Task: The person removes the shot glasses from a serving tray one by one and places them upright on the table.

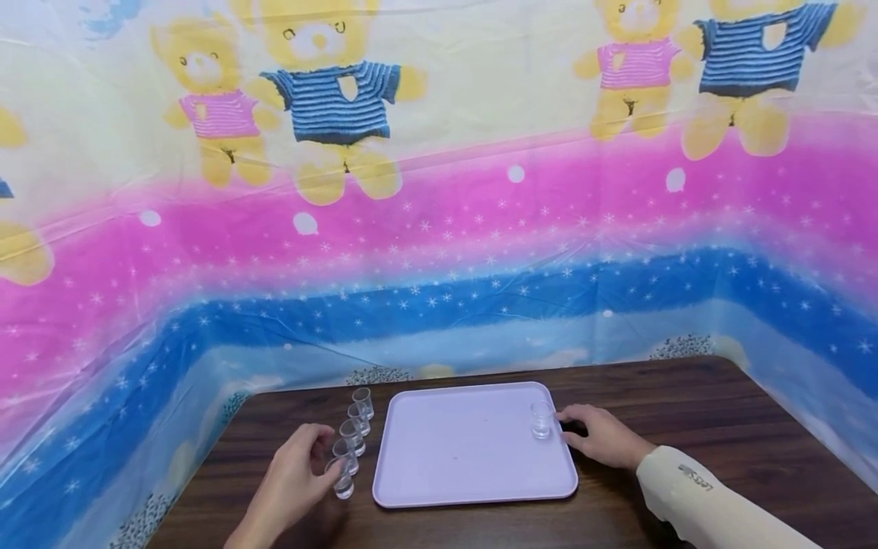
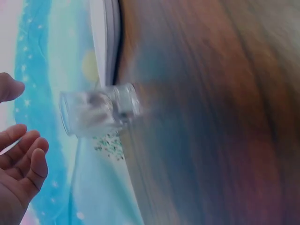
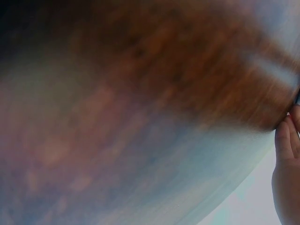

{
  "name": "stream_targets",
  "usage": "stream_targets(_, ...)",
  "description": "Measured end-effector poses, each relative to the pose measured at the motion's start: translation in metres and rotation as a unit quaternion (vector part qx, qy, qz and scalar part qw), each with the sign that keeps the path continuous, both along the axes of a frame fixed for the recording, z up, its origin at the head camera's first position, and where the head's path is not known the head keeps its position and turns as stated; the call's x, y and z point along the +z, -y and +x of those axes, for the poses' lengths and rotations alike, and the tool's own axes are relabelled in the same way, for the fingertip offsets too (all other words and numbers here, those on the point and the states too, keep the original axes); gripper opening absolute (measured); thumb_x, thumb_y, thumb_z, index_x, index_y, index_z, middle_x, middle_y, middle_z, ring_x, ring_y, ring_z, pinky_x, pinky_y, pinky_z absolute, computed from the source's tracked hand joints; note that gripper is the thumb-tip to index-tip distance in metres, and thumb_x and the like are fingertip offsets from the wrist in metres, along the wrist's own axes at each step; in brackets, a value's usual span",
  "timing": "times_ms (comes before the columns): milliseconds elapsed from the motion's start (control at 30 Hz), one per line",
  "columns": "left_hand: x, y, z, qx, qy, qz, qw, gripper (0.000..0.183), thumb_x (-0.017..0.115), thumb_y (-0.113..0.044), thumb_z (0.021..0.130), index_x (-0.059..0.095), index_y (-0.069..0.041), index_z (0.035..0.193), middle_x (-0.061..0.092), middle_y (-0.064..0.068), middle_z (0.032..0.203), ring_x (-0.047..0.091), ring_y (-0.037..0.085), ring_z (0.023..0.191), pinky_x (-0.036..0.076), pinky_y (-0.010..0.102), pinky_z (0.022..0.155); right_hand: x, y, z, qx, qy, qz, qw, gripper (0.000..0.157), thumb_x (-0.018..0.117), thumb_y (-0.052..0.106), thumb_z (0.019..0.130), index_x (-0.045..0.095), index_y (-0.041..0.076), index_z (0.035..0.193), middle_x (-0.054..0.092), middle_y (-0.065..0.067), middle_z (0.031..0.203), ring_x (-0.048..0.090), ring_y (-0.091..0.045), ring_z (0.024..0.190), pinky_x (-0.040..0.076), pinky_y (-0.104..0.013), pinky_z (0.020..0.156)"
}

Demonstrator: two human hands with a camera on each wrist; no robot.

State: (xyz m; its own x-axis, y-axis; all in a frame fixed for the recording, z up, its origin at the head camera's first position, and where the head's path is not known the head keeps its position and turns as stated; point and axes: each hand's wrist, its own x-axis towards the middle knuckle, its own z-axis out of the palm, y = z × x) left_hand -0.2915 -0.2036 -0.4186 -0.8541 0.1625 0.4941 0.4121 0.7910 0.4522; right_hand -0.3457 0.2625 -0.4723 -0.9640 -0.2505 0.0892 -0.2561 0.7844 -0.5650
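Note:
Small clear shot glasses, several of them, stand in a slanting row left of the tray. My left hand (image 1: 291, 476) is beside the nearest shot glass (image 1: 344, 486), its thumb tip overlapping that glass in the head view. In the left wrist view, thumb and fingers are spread apart, with a gap between them and the glass (image 2: 101, 110). One more shot glass (image 1: 541, 425) stands upright on the lilac tray (image 1: 466, 450), near its right edge. My right hand (image 1: 604, 436) is at that edge, thumb and index finger parted close to this glass. The right wrist view shows only its fingers (image 3: 283, 140).
A dark wood-grain table (image 1: 693, 427) carries the tray and glasses. The farthest shot glass (image 1: 363, 402) of the row stands near the tray's back left corner. Behind the table hangs a patterned cloth (image 1: 446, 252) with teddy bears, close along its back edge.

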Motion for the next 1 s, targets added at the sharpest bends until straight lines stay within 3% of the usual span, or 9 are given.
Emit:
stream_targets(333,0.000,-0.024,-0.009,-0.051,-0.031,0.011,0.9981,0.036,0.081,-0.002,0.069,0.062,-0.003,0.100,0.054,-0.003,0.086,0.056,0.018,0.075,0.050,0.030,0.062,0.000,0.000,0.000,-0.002,-0.005,0.002,1.000,0.033,0.065,0.014,0.090,0.061,0.009,0.122,0.058,-0.010,0.124,0.050,-0.030,0.118,0.038,-0.052,0.096)
stream_targets(467,0.001,-0.037,-0.012,-0.073,-0.050,0.007,0.9960,0.036,0.082,-0.001,0.067,0.062,-0.008,0.096,0.051,-0.009,0.083,0.053,0.011,0.071,0.048,0.026,0.060,0.001,0.000,0.000,-0.002,-0.006,0.002,1.000,0.033,0.065,0.014,0.090,0.061,0.009,0.122,0.058,-0.009,0.124,0.050,-0.030,0.119,0.038,-0.052,0.096)
stream_targets(700,0.007,-0.069,-0.022,-0.108,-0.033,-0.019,0.9934,0.035,0.081,-0.009,0.071,0.063,-0.008,0.101,0.054,-0.007,0.085,0.054,0.015,0.071,0.046,0.024,0.059,0.002,-0.002,0.001,0.007,-0.013,0.007,1.000,0.033,0.065,0.016,0.090,0.061,0.008,0.123,0.056,-0.012,0.126,0.049,-0.032,0.119,0.038,-0.052,0.097)
stream_targets(1000,0.000,-0.118,-0.043,-0.186,-0.041,-0.024,0.9813,0.034,0.077,-0.015,0.077,0.061,-0.009,0.107,0.060,0.000,0.096,0.058,0.016,0.079,0.048,0.023,0.062,0.001,0.000,0.001,0.003,-0.018,0.007,1.000,0.033,0.065,0.016,0.090,0.062,0.009,0.122,0.057,-0.010,0.125,0.049,-0.031,0.119,0.038,-0.051,0.097)
